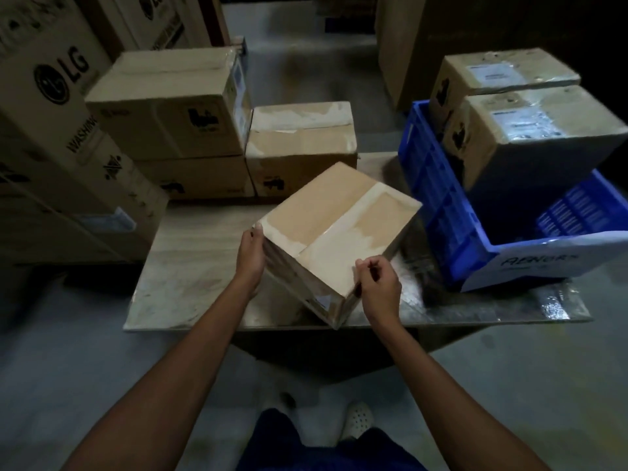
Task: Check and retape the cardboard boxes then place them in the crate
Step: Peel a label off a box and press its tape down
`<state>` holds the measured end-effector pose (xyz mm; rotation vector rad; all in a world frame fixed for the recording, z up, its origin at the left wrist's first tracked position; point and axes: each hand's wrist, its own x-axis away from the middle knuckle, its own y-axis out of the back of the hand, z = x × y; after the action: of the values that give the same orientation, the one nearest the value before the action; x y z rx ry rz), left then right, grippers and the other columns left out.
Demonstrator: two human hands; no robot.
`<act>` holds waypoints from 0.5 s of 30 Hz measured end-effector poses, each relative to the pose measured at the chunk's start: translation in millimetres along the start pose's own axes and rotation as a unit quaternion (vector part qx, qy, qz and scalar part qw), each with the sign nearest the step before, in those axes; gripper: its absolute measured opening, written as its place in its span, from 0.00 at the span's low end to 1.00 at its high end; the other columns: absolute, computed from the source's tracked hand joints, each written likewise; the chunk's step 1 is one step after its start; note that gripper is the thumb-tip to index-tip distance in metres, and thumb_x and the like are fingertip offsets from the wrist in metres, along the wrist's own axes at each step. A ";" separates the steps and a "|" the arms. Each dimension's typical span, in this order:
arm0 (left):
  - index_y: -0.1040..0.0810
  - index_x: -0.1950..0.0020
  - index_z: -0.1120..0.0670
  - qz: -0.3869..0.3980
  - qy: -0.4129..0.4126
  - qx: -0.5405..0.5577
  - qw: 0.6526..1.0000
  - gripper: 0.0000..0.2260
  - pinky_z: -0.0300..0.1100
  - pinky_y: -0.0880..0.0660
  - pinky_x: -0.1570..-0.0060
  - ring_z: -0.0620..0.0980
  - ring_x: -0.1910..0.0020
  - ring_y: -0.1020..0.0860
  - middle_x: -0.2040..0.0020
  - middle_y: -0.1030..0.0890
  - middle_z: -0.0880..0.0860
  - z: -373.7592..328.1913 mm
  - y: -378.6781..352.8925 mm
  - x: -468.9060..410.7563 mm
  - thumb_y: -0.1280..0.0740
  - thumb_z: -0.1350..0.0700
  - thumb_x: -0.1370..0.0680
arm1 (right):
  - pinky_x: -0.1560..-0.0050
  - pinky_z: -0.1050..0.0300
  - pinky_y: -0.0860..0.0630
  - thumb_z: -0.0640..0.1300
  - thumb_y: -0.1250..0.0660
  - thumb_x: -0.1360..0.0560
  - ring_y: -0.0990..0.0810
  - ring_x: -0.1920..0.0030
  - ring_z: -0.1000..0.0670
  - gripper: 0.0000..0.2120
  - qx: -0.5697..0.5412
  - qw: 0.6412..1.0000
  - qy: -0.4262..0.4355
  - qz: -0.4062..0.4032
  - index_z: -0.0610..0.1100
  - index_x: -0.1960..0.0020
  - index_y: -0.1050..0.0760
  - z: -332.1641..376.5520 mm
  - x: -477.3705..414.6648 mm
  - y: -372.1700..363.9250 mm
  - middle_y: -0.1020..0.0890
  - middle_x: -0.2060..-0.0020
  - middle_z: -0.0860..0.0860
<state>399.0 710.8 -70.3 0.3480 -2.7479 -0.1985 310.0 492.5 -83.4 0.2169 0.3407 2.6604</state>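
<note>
A brown cardboard box (334, 219) with clear tape across its top sits tilted on the low table (190, 266), one corner toward me. My left hand (250, 256) holds its left side, thumb on the top edge. My right hand (380, 287) has its fingers curled at the box's near right edge, pinching what looks like the tape there. To the right stands a blue plastic crate (441, 212) holding two taped boxes, one in front (530, 137) and one behind (499, 73).
More cardboard boxes are stacked at the back left: a large one (170, 103) on another, and a smaller one (302, 147) beside them. Big appliance cartons (51, 130) stand at the far left. My feet show on the grey floor (68, 368).
</note>
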 end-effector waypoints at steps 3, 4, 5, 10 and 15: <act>0.32 0.34 0.55 0.017 0.024 -0.011 0.999 0.20 0.46 0.27 0.52 0.50 0.48 0.24 0.42 0.24 0.52 15.5 1.4 -15.4 0.41 0.41 0.17 | 0.59 0.49 0.25 0.48 0.30 0.22 0.23 0.64 0.51 0.11 0.023 0.999 -0.023 -0.029 0.48 0.61 0.27 -4.6 -5.8 -15.0 0.21 0.67 0.52; 0.32 0.36 0.56 0.023 0.020 -0.018 0.999 0.19 0.45 0.26 0.54 0.50 0.48 0.23 0.42 0.23 0.53 19.3 2.3 -19.8 0.38 0.43 0.18 | 0.59 0.50 0.26 0.48 0.30 0.22 0.23 0.64 0.51 0.11 0.030 0.998 -0.027 -0.040 0.48 0.61 0.27 -5.4 -7.1 -19.9 0.21 0.67 0.52; 0.32 0.37 0.56 0.027 0.012 -0.030 0.999 0.18 0.43 0.26 0.57 0.50 0.49 0.23 0.44 0.23 0.52 22.3 4.1 -23.6 0.36 0.45 0.18 | 0.59 0.51 0.27 0.48 0.30 0.23 0.24 0.64 0.52 0.11 0.035 0.997 -0.033 -0.054 0.48 0.61 0.27 -6.4 -8.0 -24.3 0.22 0.67 0.53; 0.29 0.50 0.57 0.005 -0.070 -0.165 0.984 0.17 0.42 0.32 0.66 0.47 0.61 0.26 0.59 0.25 0.49 30.7 21.9 -23.0 0.34 0.43 0.20 | 0.58 0.53 0.29 0.49 0.30 0.24 0.24 0.62 0.51 0.09 0.084 0.986 -0.062 -0.130 0.46 0.59 0.26 -0.4 -14.8 -35.3 0.23 0.65 0.56; 0.27 0.53 0.56 -0.009 -0.136 -0.340 0.930 0.17 0.45 0.32 0.64 0.55 0.59 0.23 0.58 0.23 0.53 32.1 46.3 -15.7 0.39 0.42 0.18 | 0.57 0.55 0.32 0.52 0.30 0.24 0.22 0.57 0.48 0.08 0.205 0.971 -0.037 -0.117 0.49 0.56 0.25 7.1 -16.9 -37.2 0.20 0.58 0.51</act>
<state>391.4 762.4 -96.9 0.1557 -2.7109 -1.2431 341.8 518.7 -88.3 0.3777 0.8382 2.3193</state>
